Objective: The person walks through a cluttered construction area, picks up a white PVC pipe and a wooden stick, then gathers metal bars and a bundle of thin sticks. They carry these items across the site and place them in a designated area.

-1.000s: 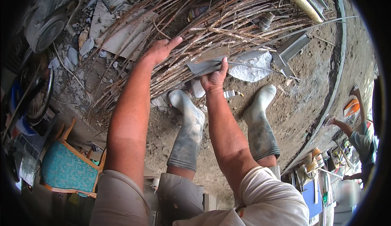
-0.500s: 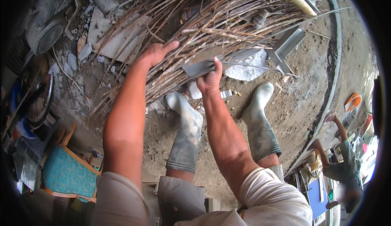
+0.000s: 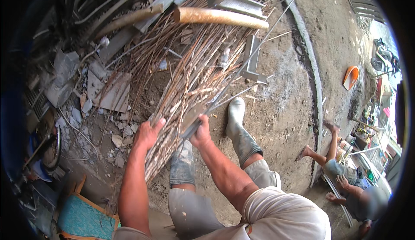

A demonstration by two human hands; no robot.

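Note:
A long bundle of thin rusty steel rods (image 3: 190,78) slants from the far middle down toward my left leg. My left hand (image 3: 148,135) clasps its left side near the close end, with the thumb on top and the fingers hidden beneath. On the other side, my right hand (image 3: 201,132) grips the bundle's edge, where a flat grey metal strip (image 3: 188,132) lies under the thumb. One long thin rod (image 3: 255,52) sticks out past the rest to the upper right. The near ends lie between my forearms.
A rusty pipe (image 3: 220,17) and an angle-iron piece (image 3: 252,58) lie at the far end. Broken tiles (image 3: 108,88) and rubble are to the left, beside a teal-seated chair (image 3: 86,216). A co-worker (image 3: 350,184) sits at the right, beyond a raised concrete strip (image 3: 309,54).
The bundle has swung steeper and come nearer my legs, with both hands still on it. My view has turned, and the white slab by the boots no longer shows.

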